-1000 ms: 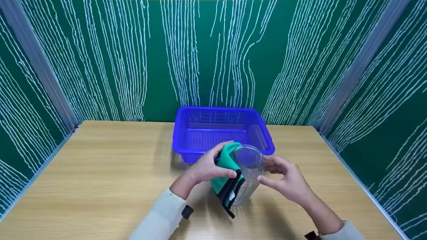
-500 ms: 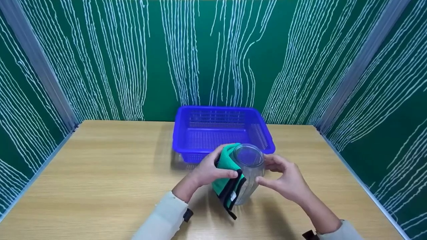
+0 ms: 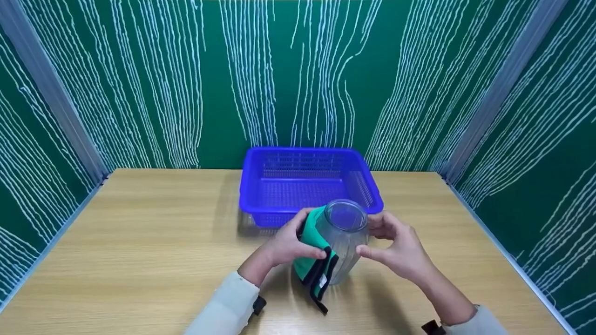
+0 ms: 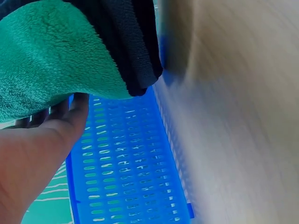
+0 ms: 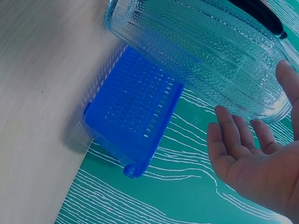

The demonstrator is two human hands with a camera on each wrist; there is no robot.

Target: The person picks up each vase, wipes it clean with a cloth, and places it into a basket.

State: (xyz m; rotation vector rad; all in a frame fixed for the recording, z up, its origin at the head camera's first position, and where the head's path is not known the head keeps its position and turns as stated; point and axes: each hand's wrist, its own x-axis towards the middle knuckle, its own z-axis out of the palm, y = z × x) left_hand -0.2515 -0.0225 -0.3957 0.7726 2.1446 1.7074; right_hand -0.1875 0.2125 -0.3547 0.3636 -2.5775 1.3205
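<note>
A clear ribbed glass vase point(image 3: 348, 244) with a round open mouth stands tilted between my two hands in the head view. My left hand point(image 3: 286, 243) grips a green plush cloth point(image 3: 312, 235) with black edging and presses it against the vase's left side. The cloth's black-edged corner hangs down in front. My right hand point(image 3: 402, 253) holds the vase from the other side, thumb in front and fingers partly hidden behind it. In the right wrist view, the thumb touches the vase point(image 5: 201, 51) near its rim, and the fingers curl close under it.
A blue plastic basket point(image 3: 272, 209) with slotted walls stands just behind the hands on the wooden table point(image 3: 153, 242). Green panels point(image 3: 298, 70) with white wavy lines enclose the back and sides. Dark straps point(image 3: 260, 304) show at both wrists.
My left hand and the cloth have slid slightly down the vase's side, baring more of the glass below the rim. My right hand has stayed nearly in place.
</note>
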